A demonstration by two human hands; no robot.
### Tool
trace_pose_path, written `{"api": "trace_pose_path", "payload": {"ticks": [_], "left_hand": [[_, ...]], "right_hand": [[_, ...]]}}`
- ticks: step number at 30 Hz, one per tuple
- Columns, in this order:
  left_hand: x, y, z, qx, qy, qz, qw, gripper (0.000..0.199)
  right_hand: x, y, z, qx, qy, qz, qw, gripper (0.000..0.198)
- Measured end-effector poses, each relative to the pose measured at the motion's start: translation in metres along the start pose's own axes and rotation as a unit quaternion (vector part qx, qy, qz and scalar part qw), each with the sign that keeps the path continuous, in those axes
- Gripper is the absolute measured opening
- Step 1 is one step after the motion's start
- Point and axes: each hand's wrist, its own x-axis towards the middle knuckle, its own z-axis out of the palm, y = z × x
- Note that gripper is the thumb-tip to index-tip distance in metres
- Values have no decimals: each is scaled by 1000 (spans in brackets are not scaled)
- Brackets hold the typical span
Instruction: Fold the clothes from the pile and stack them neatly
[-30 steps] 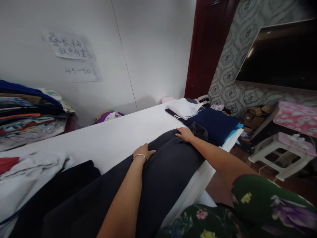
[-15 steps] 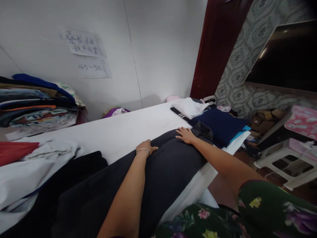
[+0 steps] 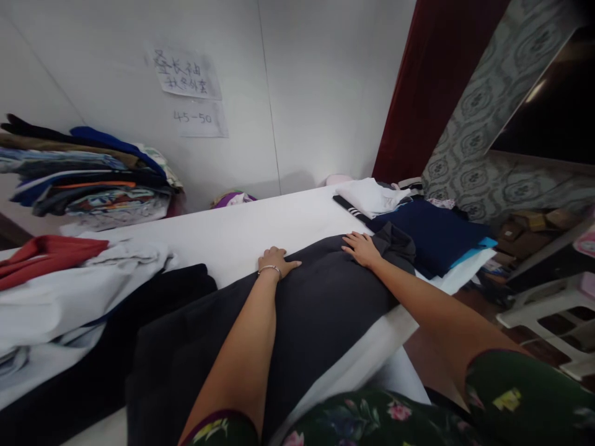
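A dark grey garment (image 3: 320, 310) lies spread over the white table (image 3: 251, 226) in front of me; its exact kind I cannot make out. My left hand (image 3: 275, 261) rests on its far edge, fingers stretched out and thumb apart, a bracelet at the wrist. Farther right, my right hand (image 3: 361, 249) lies flat on the same cloth with its fingers spread, near a bunched grey part (image 3: 395, 244). The cloth's near side hangs toward my body, and a white layer shows below it.
Folded clothes form a tall stack (image 3: 106, 176) at the left by the wall. Nearer lie a red garment (image 3: 51, 257), white ones (image 3: 69, 303) and a black one (image 3: 153, 310). Navy cloth (image 3: 432, 232) and white cloth (image 3: 372, 196) lie at the right end. A stool (image 3: 558, 316) stands beyond.
The view has turned slightly left, so the scene sits farther right. Both hands stay on the grey cloth in nearly the same places; the left fingers look a little more spread.
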Motion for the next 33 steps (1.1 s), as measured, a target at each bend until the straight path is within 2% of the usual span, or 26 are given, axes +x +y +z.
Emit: {"api": "trace_pose_path", "payload": {"ticks": [5, 10, 14, 19, 26, 33], "left_hand": [[1, -4, 2, -35, 14, -6, 999, 72], [-10, -7, -6, -50, -17, 1, 999, 64], [-37, -8, -11, -28, -21, -19, 999, 62], [-84, -16, -11, 28, 25, -92, 995, 66], [-135, -50, -9, 83, 43, -145, 985, 69], [-158, -87, -25, 156, 110, -123, 974, 36]], "right_hand": [[0, 1, 1, -7, -5, -1, 1000, 51], [-3, 5, 5, -24, -2, -14, 1000, 49], [-3, 11, 12, -20, 11, -14, 1000, 48], [0, 18, 23, -15, 29, -26, 999, 48], [2, 21, 31, 14, 56, -19, 998, 47], [3, 19, 30, 46, 65, -12, 997, 46]]}}
